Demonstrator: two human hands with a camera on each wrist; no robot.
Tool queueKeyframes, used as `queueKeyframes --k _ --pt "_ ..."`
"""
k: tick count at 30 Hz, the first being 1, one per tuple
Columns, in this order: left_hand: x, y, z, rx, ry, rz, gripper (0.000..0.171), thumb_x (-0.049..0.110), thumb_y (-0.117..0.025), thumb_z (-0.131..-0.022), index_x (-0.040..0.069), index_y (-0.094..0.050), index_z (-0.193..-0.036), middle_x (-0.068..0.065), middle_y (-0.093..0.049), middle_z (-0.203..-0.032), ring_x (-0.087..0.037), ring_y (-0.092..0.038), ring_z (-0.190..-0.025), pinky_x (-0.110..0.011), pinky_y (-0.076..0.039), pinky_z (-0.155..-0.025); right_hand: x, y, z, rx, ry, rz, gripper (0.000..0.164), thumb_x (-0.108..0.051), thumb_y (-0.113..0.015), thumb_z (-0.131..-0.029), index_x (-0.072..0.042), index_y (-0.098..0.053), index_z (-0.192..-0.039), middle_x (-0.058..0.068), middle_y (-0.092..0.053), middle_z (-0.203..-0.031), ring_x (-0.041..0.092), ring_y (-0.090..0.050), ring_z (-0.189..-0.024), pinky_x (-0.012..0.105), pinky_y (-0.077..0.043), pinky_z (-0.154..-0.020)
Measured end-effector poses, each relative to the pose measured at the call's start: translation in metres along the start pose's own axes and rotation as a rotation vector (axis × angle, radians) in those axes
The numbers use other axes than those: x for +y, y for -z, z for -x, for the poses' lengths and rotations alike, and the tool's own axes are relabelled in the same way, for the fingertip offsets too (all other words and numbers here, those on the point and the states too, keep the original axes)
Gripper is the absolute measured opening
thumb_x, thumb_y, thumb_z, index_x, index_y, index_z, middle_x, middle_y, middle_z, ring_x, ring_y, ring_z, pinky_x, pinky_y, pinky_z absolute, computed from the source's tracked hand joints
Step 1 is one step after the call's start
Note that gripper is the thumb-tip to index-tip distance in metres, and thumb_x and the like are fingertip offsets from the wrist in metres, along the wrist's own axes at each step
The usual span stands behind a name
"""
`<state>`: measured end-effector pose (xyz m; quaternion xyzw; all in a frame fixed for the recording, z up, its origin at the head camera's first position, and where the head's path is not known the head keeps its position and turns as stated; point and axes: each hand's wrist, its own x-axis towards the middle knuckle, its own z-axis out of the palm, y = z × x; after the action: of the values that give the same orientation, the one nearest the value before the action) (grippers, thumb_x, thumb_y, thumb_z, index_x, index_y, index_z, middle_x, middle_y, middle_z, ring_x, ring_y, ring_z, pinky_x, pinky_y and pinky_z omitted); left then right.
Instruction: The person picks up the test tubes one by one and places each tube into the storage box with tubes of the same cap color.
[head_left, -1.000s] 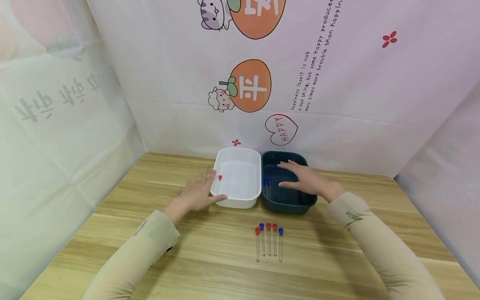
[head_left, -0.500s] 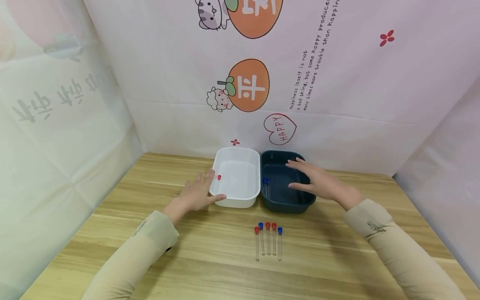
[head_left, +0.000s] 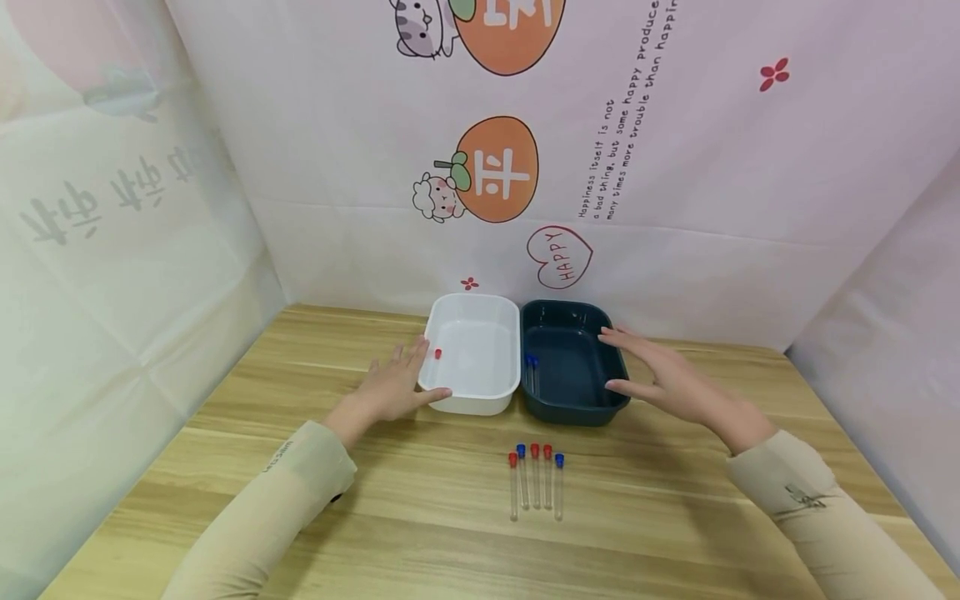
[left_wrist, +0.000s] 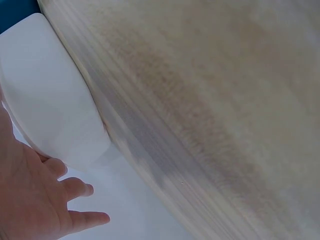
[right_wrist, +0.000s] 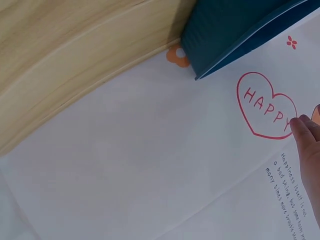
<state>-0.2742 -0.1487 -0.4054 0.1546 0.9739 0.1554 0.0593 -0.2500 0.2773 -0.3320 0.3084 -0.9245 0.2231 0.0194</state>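
Observation:
My left hand (head_left: 388,388) lies with spread fingers at the left rim of the white bin (head_left: 480,406), its thumb along the near corner. In the left wrist view those fingers show beside the white bin's wall (left_wrist: 55,95). My right hand (head_left: 667,375) is at the right side of the dark teal bin (head_left: 573,414), fingers extended, thumb and fingertips overlapping the rim, nothing held. A red-capped tube (head_left: 438,354) lies inside the white bin. Blue-capped tubes (head_left: 532,362) rest against the left wall of the teal bin.
In front of the bins, several clear tubes lie side by side on the wooden table (head_left: 420,517), some with red caps (head_left: 535,449) and some with blue caps (head_left: 559,460). A printed cloth (head_left: 675,275) hangs right behind the bins, and more cloth flanks both sides.
My right hand has moved right, from over the inside of the teal bin to its right rim. My left hand, the bins and the tubes stay in place.

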Motion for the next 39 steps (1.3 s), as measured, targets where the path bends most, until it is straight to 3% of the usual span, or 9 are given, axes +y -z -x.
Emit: queueKeyframes --k 9,12,16,18,22,24,27,29,39 --pt "-0.002 -0.002 -0.001 -0.006 0.001 0.009 0.108 0.076 -0.05 -0.093 0.009 -0.006 -0.165 -0.007 -0.002 -0.172 -0.041 -0.005 -0.155 -0.073 -0.007 -0.115 0.003 -0.007 0.025 0.115 0.114 0.089 0.068 -0.026 -0.076 -0.095 -0.009 -0.046 -0.154 0.02 -0.043 -0.157 0.045 -0.046 -0.138 0.062 -0.043 -0.104" --pt "0.0 -0.001 -0.001 0.0 -0.002 0.004 0.108 0.076 -0.05 -0.093 0.008 -0.006 -0.165 -0.008 -0.003 -0.172 -0.042 -0.006 -0.155 -0.074 -0.008 -0.115 0.002 -0.01 0.033 0.149 0.169 0.107 0.07 -0.021 -0.079 -0.092 -0.011 -0.047 -0.154 0.019 -0.048 -0.153 0.044 -0.05 -0.134 0.038 -0.04 -0.112" --pt "0.001 -0.001 0.0 0.008 -0.006 0.008 0.106 0.072 -0.052 -0.095 0.006 -0.009 -0.165 -0.01 -0.005 -0.172 -0.043 -0.007 -0.154 -0.074 -0.009 -0.115 0.0 -0.016 0.045 0.156 0.208 0.088 0.074 -0.017 -0.081 -0.09 -0.013 -0.046 -0.155 0.02 -0.049 -0.152 0.043 -0.051 -0.133 0.011 -0.022 -0.109" --pt "0.002 -0.001 0.001 0.008 -0.005 0.014 0.104 0.07 -0.054 -0.096 0.006 -0.009 -0.165 -0.011 -0.006 -0.172 -0.044 -0.007 -0.154 -0.073 -0.009 -0.115 -0.001 -0.02 0.051 0.149 0.204 0.091 0.075 -0.017 -0.081 -0.089 -0.015 -0.046 -0.156 0.02 -0.05 -0.151 0.04 -0.053 -0.132 0.014 -0.028 -0.11" --pt "0.002 -0.001 0.001 0.016 -0.006 0.023 0.103 0.068 -0.055 -0.096 0.005 -0.01 -0.165 -0.012 -0.007 -0.171 -0.044 -0.008 -0.154 -0.074 -0.009 -0.114 -0.006 -0.026 0.06 0.133 0.177 0.092 0.075 -0.019 -0.08 -0.091 -0.018 -0.044 -0.157 0.017 -0.051 -0.152 0.037 -0.055 -0.131 0.04 -0.049 -0.103" --pt "0.001 -0.002 0.001 0.02 -0.007 0.022 0.104 0.069 -0.055 -0.096 0.005 -0.01 -0.165 -0.012 -0.006 -0.171 -0.044 -0.008 -0.154 -0.074 -0.009 -0.115 -0.008 -0.029 0.064 0.13 0.173 0.079 0.074 -0.019 -0.08 -0.091 -0.019 -0.045 -0.156 0.017 -0.051 -0.152 0.035 -0.054 -0.132 0.039 -0.049 -0.103" --pt "0.0 -0.002 0.0 0.023 -0.008 0.019 0.105 0.07 -0.054 -0.096 0.005 -0.01 -0.165 -0.012 -0.006 -0.171 -0.044 -0.008 -0.154 -0.074 -0.009 -0.114 -0.009 -0.036 0.066 0.135 0.184 0.069 0.074 -0.018 -0.081 -0.09 -0.019 -0.046 -0.156 0.013 -0.052 -0.151 0.032 -0.054 -0.132 0.018 -0.038 -0.107" --pt "0.0 -0.003 0.0 0.024 -0.009 0.018 0.105 0.07 -0.053 -0.095 0.005 -0.01 -0.165 -0.012 -0.006 -0.171 -0.044 -0.008 -0.154 -0.074 -0.009 -0.114 -0.009 -0.041 0.067 0.142 0.204 0.081 0.074 -0.018 -0.082 -0.089 -0.019 -0.048 -0.155 0.01 -0.054 -0.15 0.03 -0.056 -0.131 0.012 -0.031 -0.108" --pt "0.002 -0.001 0.002 0.019 -0.006 0.029 0.105 0.07 -0.054 -0.096 0.005 -0.008 -0.165 -0.012 -0.005 -0.171 -0.043 -0.006 -0.154 -0.074 -0.007 -0.115 -0.019 -0.063 0.065 0.088 0.243 0.065 0.065 -0.024 -0.08 -0.091 -0.013 -0.054 -0.149 0.006 -0.058 -0.146 0.031 -0.057 -0.129 0.048 -0.051 -0.1"
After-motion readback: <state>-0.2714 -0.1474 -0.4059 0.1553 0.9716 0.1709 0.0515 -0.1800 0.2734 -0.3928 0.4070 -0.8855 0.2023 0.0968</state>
